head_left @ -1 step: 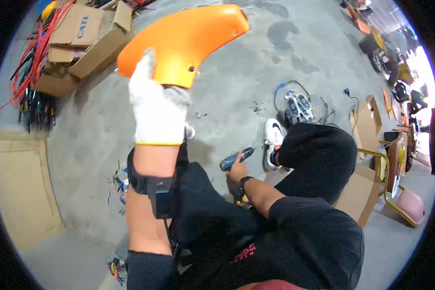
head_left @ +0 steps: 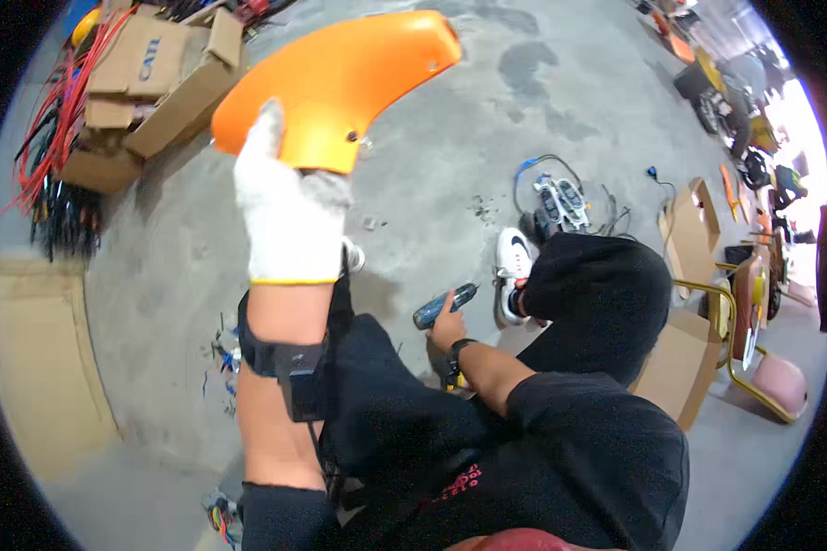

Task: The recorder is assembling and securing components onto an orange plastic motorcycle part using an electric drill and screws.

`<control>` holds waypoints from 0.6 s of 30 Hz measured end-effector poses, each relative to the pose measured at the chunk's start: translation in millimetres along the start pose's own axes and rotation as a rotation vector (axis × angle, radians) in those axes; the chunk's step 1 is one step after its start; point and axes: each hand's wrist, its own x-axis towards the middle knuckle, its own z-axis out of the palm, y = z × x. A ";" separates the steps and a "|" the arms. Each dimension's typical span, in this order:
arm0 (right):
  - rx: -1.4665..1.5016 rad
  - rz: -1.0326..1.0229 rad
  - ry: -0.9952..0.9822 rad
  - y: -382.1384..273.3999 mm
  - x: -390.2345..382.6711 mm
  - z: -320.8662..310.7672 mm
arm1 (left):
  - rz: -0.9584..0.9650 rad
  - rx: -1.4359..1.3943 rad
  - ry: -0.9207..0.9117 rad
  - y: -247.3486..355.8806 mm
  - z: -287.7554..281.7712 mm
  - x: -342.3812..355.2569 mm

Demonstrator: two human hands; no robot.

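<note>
My left hand (head_left: 289,216), in a white work glove, grips a curved orange plastic cover (head_left: 340,78) by its lower end and holds it up over the floor. The thumb lies against the smooth outer face, and the other fingers are hidden behind it. A small dark hole or screw shows near the cover's lower edge. Low by my lap, my bare right hand (head_left: 447,329) is wrapped round the handle of a blue cordless drill (head_left: 441,308). Its tip points to the right, towards my white shoe (head_left: 515,262).
A torn cardboard box (head_left: 147,69) stands at the far left beside red cables (head_left: 55,129). Ahead of my right shoe lies a grey device with cables (head_left: 560,200). Cardboard pieces (head_left: 675,367) and a gold-framed pink chair (head_left: 779,384) are on the right; small parts lie left of my legs.
The whole view has shifted slightly, so things appear a little further left. Both hands keep their holds on the orange cover and the drill.
</note>
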 end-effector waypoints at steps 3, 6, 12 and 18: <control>0.126 -0.008 0.047 13.4 12.8 6.1 | -0.172 0.002 -0.008 3.2 2.9 9.6; 0.263 0.019 -0.018 12.3 13.4 1.7 | -0.234 0.013 -0.208 6.7 -7.6 23.2; 0.444 -0.024 -0.060 -25.6 -15.8 -41.4 | -0.038 -0.098 -0.016 -6.6 0.8 41.3; 0.850 -0.259 0.152 -43.7 2.4 -124.4 | -0.263 -0.149 -0.269 -21.8 -12.2 66.9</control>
